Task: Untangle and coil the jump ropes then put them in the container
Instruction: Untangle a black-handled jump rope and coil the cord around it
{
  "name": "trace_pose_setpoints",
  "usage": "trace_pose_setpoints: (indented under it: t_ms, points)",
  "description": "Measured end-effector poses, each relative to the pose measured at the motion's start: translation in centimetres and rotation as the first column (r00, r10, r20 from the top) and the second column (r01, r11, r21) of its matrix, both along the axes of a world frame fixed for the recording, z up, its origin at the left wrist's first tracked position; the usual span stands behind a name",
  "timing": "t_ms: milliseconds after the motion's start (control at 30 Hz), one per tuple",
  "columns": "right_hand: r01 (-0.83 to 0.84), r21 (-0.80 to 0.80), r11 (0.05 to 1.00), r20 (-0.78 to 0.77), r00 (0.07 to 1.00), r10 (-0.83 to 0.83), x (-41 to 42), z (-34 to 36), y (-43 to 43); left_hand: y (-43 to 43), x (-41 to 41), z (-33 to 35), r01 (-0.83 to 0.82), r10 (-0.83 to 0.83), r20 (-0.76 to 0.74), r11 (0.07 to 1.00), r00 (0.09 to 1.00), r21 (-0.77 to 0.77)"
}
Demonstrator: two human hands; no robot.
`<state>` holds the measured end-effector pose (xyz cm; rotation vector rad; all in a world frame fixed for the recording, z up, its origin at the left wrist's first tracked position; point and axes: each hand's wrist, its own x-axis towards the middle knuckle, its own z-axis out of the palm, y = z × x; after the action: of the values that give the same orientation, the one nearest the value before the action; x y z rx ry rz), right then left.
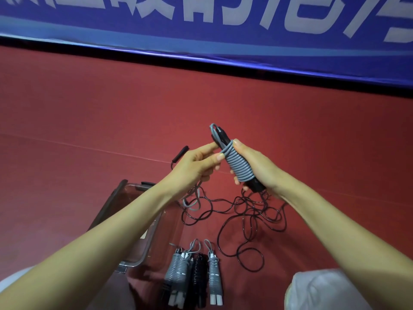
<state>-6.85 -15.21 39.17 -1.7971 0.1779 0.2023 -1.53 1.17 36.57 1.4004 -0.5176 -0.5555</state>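
A clear container (106, 205) is noted at lower left, on the red floor (89, 119). The left hand (196, 162), at centre frame, is closed in a pinch on the grey cord at the top of the coiled grey rope (239, 167). Finished bundles (194, 274) lie at bottom centre, beside the container. The right hand (254, 167) is wrapped around the coiled grey rope's handles. Below it, a tangled black rope (252, 217) lies on the floor.
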Motion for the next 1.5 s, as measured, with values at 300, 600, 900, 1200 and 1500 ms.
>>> trace_pose_setpoints:
  t_ms: [300,600,900,1200,1500]
  points:
    - [0.164,-0.122,0.979,0.141,0.979,-0.146,-0.3,-0.7,0.7,-0.9,-0.7,-0.2,-0.047,0.042,0.090,0.997,0.995,0.057]
    - [0.266,-0.283,0.922,0.316,0.933,-0.173,0.0,0.2,-1.7,2.4,2.0,0.6,0.052,-0.107,0.180,0.956,0.978,0.288]
    - [-0.086,-0.114,0.990,0.193,0.975,0.107,-0.6,0.4,-0.5,2.7,2.3,-0.3,-0.003,-0.056,0.210,0.962,0.976,0.272]
    - [-0.473,-0.650,0.595,-0.345,0.881,0.323,-1.9,0.3,0.2,1.9,1.1,0.4,-0.133,-0.193,0.476,0.812,0.858,0.569]
    - [0.167,-0.975,0.143,0.186,0.973,0.136,-0.5,0.1,-1.2,-0.5,-1.9,0.4,-0.045,0.043,0.014,0.972,0.999,0.230]
